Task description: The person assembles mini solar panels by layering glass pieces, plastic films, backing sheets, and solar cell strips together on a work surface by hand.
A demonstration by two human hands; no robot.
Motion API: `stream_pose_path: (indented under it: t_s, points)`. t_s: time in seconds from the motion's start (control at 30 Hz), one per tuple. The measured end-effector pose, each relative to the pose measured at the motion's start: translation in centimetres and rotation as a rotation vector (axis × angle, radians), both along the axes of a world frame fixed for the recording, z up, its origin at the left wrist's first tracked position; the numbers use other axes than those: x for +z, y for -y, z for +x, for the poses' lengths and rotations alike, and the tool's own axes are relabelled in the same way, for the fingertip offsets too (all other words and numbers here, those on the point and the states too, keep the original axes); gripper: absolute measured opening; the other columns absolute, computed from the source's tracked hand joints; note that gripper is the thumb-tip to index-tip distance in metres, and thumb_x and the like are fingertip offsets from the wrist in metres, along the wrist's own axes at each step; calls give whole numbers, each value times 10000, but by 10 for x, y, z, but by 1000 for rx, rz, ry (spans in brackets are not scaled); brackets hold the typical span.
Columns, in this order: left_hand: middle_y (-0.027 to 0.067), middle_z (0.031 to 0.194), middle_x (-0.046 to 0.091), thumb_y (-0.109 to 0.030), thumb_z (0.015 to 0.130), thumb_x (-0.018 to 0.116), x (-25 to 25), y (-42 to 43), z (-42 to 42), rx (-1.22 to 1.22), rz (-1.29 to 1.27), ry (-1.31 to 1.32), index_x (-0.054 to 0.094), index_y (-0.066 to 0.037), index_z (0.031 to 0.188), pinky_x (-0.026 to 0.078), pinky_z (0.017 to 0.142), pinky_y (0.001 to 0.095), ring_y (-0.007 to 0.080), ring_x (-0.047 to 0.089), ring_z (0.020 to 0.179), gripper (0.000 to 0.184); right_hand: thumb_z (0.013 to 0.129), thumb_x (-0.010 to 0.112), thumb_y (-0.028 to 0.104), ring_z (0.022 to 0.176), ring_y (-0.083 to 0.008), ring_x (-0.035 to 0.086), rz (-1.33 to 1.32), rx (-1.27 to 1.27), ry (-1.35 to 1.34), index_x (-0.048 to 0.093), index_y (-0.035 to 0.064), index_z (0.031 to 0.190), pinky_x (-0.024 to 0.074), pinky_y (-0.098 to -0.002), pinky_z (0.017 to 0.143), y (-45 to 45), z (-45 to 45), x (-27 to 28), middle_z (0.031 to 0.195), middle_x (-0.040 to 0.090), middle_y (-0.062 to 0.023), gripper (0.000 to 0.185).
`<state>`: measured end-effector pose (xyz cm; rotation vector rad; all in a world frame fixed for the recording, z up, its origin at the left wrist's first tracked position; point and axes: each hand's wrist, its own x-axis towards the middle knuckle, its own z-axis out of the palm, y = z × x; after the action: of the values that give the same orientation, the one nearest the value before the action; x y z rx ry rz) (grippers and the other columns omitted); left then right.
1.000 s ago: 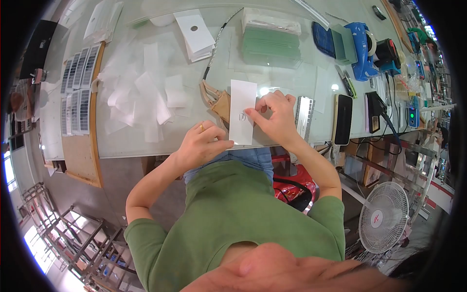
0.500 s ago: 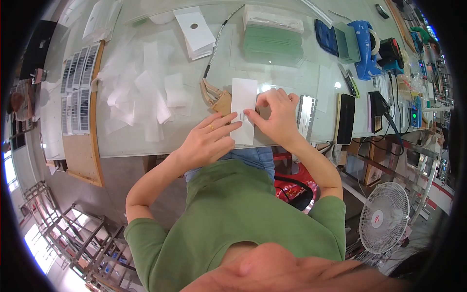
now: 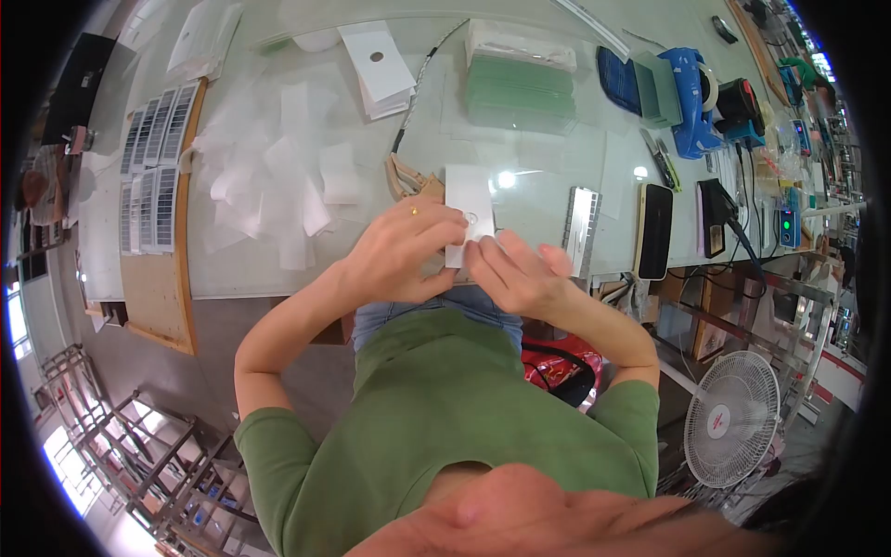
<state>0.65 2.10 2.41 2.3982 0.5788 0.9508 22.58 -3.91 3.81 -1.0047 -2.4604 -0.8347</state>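
A narrow white card (image 3: 468, 188) with a small round mark or hole lies at the table's front edge. My left hand (image 3: 408, 243), wearing a ring, is at the card's left side, its fingertips over the card and the thumb near the lower edge. From the right, my right hand (image 3: 522, 277) presses bent fingers together on the card's lower part; its thumb is mostly hidden. Whatever may be between these fingertips is too small to make out. A tan wooden piece (image 3: 429, 188) with a dark-and-white cord (image 3: 415, 88) sits just beyond my left hand.
Translucent sheets (image 3: 283, 176) lie to the left, beside panels of small dark cells (image 3: 153, 139). Beyond are white cards (image 3: 378, 70) and stacked glass plates (image 3: 520, 88). On the right are a metal ruler (image 3: 582, 227), a phone (image 3: 654, 227), a cutter (image 3: 664, 162) and a blue tape dispenser (image 3: 690, 107).
Both hands have come closer together on the card. The right hand has moved down toward its lower end, and the left fingers have curled over it. The round mark now shows.
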Motion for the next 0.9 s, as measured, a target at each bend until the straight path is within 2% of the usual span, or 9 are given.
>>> stream_pose_path:
  t_s: [0.1, 0.17, 0.2, 0.33, 0.43, 0.47, 0.53, 0.6, 0.9]
  points:
    - [94, 956, 673, -92, 749, 686, 31, -18, 1, -136, -417, 82, 605, -48, 993, 498, 729, 373, 269, 630, 855, 260, 796, 746, 290, 881, -129, 585, -31, 21, -124, 679, 189, 855, 256, -362, 801, -12, 6, 42, 806, 614, 79, 135]
    - [62, 911, 658, -187, 861, 593, 50, -28, -2, -260, -1020, 116, 600, -25, 1015, 486, 758, 352, 191, 611, 852, 224, 791, 755, 221, 888, -114, 595, -478, -48, -559, 653, 156, 845, 267, -355, 837, -22, 14, 65, 822, 629, 58, 132]
    - [44, 945, 652, -358, 978, 459, 32, -30, -2, -382, -1228, 233, 611, -3, 1087, 472, 817, 311, 138, 586, 875, 402, 791, 755, 221, 888, -114, 595, -476, -45, -554, 653, 156, 845, 267, -355, 837, -28, 22, 67, 822, 629, 58, 132]
    - [67, 1081, 669, -557, 1029, 326, 2, -17, -11, -325, -1774, 345, 601, 7, 1241, 476, 876, 291, 138, 620, 936, 662, 829, 783, 186, 796, -83, 587, -1368, -225, -1127, 679, 40, 877, 411, -271, 784, -53, 38, 53, 839, 687, -20, 185]
    - [79, 1089, 677, -540, 1033, 311, -2, -4, -20, -134, -1825, 173, 612, 10, 1229, 507, 835, 302, 139, 644, 929, 657, 820, 790, 224, 794, -53, 535, -1642, -239, -1307, 679, 48, 860, 395, -275, 828, -57, 31, 20, 798, 641, 35, 212]
    - [66, 996, 706, -491, 1024, 455, -4, -1, -23, -57, -1807, 147, 671, 17, 1124, 533, 740, 273, 110, 663, 847, 561, 820, 790, 224, 794, -53, 535, -1656, -237, -1302, 679, 48, 860, 395, -275, 828, -57, 30, 12, 798, 641, 35, 212]
    - [51, 930, 712, -437, 997, 551, -7, 8, -25, 53, -1697, 29, 691, 18, 1058, 534, 700, 251, 93, 661, 799, 480, 781, 811, 337, 732, -108, 526, -1215, -329, -648, 683, 85, 843, 336, -340, 858, -58, 26, 1, 746, 616, 34, 289]
    - [18, 789, 716, -295, 902, 759, -5, 15, -21, 229, -1597, -44, 721, 21, 913, 530, 612, 210, 50, 641, 693, 319, 762, 811, 381, 719, -137, 518, -1129, -329, -585, 681, 102, 834, 305, -360, 845, -60, 22, -2, 726, 601, 28, 316]
    - [32, 734, 707, -292, 904, 747, -23, 11, -22, 282, -1484, -132, 720, 25, 847, 536, 588, 225, 58, 634, 654, 323, 734, 817, 425, 759, -161, 539, -988, -294, -482, 660, 139, 919, 266, -387, 809, -65, 21, -13, 749, 597, 26, 375]
